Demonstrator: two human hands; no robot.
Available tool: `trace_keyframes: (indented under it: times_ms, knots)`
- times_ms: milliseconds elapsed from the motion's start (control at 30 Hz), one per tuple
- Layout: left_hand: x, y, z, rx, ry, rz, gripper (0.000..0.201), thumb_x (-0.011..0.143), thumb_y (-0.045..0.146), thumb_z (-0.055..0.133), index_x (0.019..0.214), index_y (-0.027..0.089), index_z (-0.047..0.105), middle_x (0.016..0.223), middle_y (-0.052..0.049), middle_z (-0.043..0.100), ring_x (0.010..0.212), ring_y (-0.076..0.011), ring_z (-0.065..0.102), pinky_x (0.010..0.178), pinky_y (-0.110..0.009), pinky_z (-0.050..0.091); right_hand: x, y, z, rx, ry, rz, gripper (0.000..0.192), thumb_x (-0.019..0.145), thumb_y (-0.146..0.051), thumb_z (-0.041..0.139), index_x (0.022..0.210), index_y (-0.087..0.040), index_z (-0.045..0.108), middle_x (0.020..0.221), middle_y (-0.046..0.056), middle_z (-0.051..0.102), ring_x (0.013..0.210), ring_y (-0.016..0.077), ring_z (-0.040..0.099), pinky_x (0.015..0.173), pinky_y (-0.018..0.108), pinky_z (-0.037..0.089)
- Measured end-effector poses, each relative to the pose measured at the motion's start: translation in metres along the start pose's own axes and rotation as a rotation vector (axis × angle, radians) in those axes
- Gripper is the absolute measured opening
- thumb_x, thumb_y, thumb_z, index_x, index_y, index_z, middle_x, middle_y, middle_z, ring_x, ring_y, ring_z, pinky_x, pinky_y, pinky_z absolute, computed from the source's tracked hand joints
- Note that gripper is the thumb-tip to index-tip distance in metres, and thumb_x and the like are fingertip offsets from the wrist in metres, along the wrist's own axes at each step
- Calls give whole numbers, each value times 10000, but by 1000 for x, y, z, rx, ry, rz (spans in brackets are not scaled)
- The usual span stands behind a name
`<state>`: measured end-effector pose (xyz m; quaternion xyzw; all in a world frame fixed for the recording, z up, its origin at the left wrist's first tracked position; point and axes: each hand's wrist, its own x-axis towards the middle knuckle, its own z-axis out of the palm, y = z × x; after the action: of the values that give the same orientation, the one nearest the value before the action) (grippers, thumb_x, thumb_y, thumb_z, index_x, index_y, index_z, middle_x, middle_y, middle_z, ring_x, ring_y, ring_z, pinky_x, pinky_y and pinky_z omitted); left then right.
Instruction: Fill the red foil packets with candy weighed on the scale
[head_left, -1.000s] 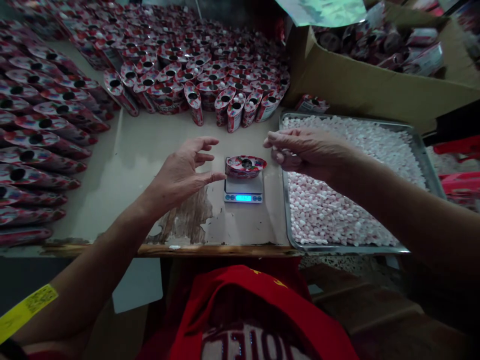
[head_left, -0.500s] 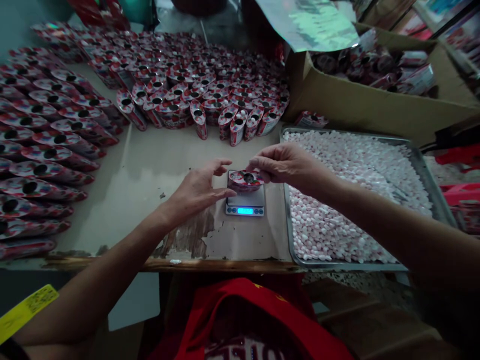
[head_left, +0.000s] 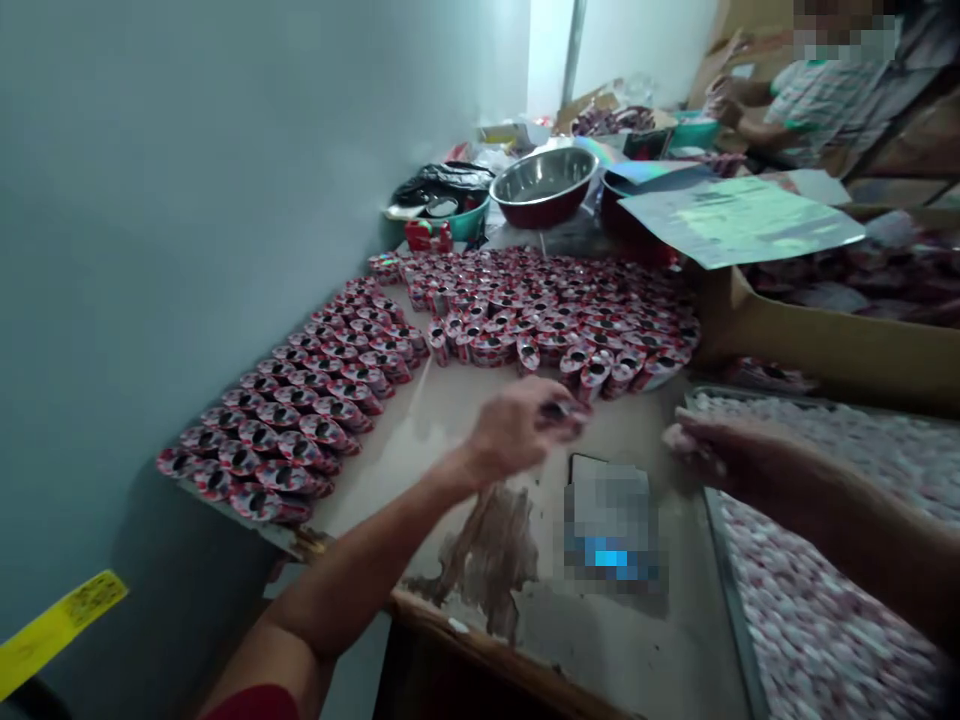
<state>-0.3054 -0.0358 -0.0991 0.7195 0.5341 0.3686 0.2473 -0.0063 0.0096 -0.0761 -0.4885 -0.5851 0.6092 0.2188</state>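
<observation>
My left hand [head_left: 504,428] is closed around a small oval pink-and-red container [head_left: 564,413] with a dark round opening on top. It holds this container above the table, up and left of a small digital scale [head_left: 609,500] with a lit blue display. Nothing stands on the scale's plate. My right hand [head_left: 701,440] hovers at the left edge of a metal tray [head_left: 721,560] full of small pinkish-white candies [head_left: 832,590]. Its fingers are curled together; motion blur hides what is between them.
Many matching containers [head_left: 300,400] stand in rows at left, with a larger group [head_left: 555,300] at the back. A cardboard box [head_left: 832,340] with a sheet [head_left: 750,220] over its edge stands behind the tray. Farther back are a metal bowl [head_left: 544,185] and a seated person [head_left: 817,110].
The container has been lifted off the scale in my left hand. My right hand has moved away from it toward the tray. The view has turned left and up.
</observation>
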Motion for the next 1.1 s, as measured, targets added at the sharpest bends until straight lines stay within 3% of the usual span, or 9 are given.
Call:
trace_keyframes:
  times_ms: [100,167,267,400,500,633,900,1000,1100]
  knots:
    - [36,-43,-110,261,228,-115,334,893,360,812,1183,209,740,1171,-91,784,1041,-263,725,971,-402,576,15,-2,14,137,-83,82,562,783,-743,819,854,-188,774,589,-59,311,516,96,233,493,264,180]
    - [68,-83,-173,358,291,-164,411,866,294,798,1252,182,714,1231,-84,773,1101,-259,707,1037,-393,544,34,-16,41,117,-153,9,580,831,-700,808,1075,-174,796,606,-80,307,512,93,227,499,253,161]
    - [110,-140,-223,441,211,-179,443,848,228,735,1285,165,706,1369,-80,732,1257,-260,652,1145,-377,473,81,-51,99,-121,-194,-241,429,918,-568,765,1085,-174,793,683,-15,543,570,124,442,546,257,320]
    - [131,-189,-228,479,102,-183,383,785,239,773,1166,203,771,1254,-49,780,1210,-267,661,1135,-384,471,154,-101,179,-727,3,-560,280,1044,-369,618,1179,-222,815,1071,106,819,968,244,748,836,323,502]
    - [128,-201,-226,507,74,-177,351,767,242,793,1118,234,790,1242,-40,791,1247,-288,639,1189,-427,427,198,-126,223,-1145,-4,-557,388,1101,-404,532,1312,-200,787,1179,177,818,1130,318,769,897,365,525]
    - [123,-200,-230,504,6,-124,355,827,249,758,1181,239,779,1364,-44,761,1311,-270,624,1244,-413,387,231,-134,252,-1257,-86,-532,369,1051,-382,625,1222,-119,819,1177,238,808,1175,347,763,914,361,550]
    - [101,-218,-222,489,-91,-148,345,837,294,712,1168,224,779,1241,-62,798,1200,-263,698,1125,-364,509,225,-134,263,-1264,-68,-491,376,969,-224,589,1257,-123,808,1220,228,798,1146,321,767,833,324,536]
    - [92,-217,-222,449,-113,-154,299,898,349,651,1107,207,811,1188,-77,810,1151,-256,717,1121,-348,523,199,-136,246,-1245,-56,-466,335,915,-343,650,1143,-180,833,1141,172,819,1050,304,773,717,305,479]
    - [82,-208,-223,421,-66,-151,346,922,425,641,1129,212,818,1263,-88,790,1229,-264,685,1193,-361,480,154,-124,206,-1186,-97,-498,217,886,-405,679,902,-235,813,881,86,799,811,234,726,611,304,364]
